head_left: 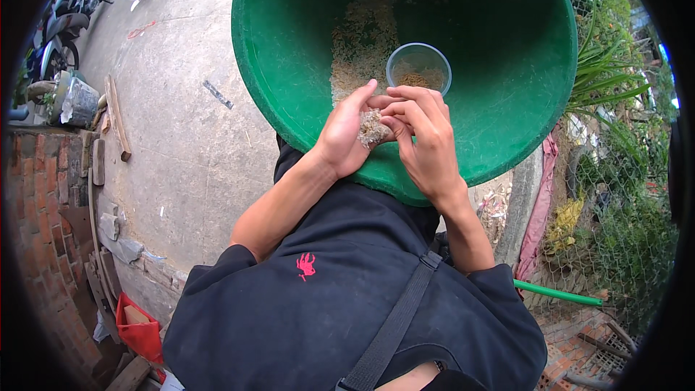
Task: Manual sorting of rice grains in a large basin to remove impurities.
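Cupped with the palm up, my left hand point(339, 139) holds a small heap of pale grain point(372, 129). Over that heap, my right hand point(428, 143) has its thumb and fingertips drawn together in a pinch; what lies between them is too small to make out. Both hands are above the near side of a large green tub point(507, 112). Loose pale grain point(362, 36) is spread along the tub's inner surface, beyond my left hand. Just past my right fingers, a round clear plastic cup point(447, 72) stands inside the tub with brownish grain at its bottom.
Motorbikes point(64, 25) stand at the far left on the concrete ground point(181, 94). Bricks point(43, 203), planks point(116, 119) and a red bag point(140, 333) lie along the left. A wire fence point(594, 239) with plants and a green pole point(557, 292) are at right.
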### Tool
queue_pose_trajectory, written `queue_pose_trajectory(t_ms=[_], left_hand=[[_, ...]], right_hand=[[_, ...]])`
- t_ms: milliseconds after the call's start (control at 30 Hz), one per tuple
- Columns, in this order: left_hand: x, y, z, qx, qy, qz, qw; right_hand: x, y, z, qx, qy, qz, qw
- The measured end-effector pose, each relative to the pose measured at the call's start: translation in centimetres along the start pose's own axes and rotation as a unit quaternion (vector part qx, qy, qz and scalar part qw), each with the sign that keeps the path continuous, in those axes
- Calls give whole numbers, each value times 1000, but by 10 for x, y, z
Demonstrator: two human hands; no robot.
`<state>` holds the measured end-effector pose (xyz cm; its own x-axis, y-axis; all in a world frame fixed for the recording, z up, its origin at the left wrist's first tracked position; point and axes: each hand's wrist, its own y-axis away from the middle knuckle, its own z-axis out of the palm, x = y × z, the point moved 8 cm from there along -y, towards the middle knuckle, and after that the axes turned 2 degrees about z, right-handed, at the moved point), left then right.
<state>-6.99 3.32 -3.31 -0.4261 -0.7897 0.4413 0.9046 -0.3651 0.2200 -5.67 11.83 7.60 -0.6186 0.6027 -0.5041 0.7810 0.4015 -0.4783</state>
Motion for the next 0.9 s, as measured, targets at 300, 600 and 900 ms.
queue_pose_trajectory(t_ms=[300,600,900], left_hand=[[2,4,14,-22,-45,-29,998],[2,6,14,-3,-58,-42,997],[1,5,14,3,-67,-42,997]], right_hand=[[38,5,-10,15,-440,223,870],[26,9,-51,257,-185,107,943],[24,14,-61,316,-181,73,928]])
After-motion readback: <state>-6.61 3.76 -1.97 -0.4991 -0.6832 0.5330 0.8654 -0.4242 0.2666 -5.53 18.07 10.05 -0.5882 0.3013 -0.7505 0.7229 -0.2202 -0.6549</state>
